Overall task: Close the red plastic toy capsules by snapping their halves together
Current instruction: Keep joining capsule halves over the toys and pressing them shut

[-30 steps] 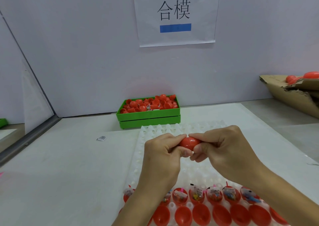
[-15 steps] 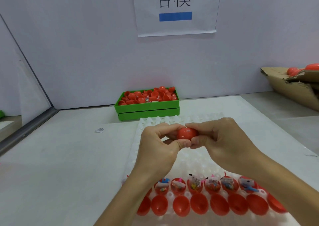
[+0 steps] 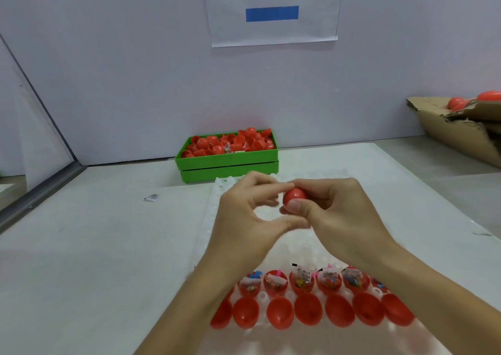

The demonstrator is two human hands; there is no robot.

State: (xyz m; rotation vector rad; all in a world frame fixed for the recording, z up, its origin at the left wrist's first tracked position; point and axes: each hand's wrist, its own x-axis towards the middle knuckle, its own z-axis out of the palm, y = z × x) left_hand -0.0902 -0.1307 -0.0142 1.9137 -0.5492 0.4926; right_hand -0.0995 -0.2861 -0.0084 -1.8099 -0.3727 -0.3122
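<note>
Head view: the right hand (image 3: 341,213) grips a red capsule (image 3: 294,195) in its fingers; the left hand (image 3: 244,219), fingers loosely curled, touches it beside them, above the white tray (image 3: 311,249).

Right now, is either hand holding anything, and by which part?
The right hand pinches a round red plastic capsule, thumb on its near side and fingers over its top. The left hand holds nothing.
</note>
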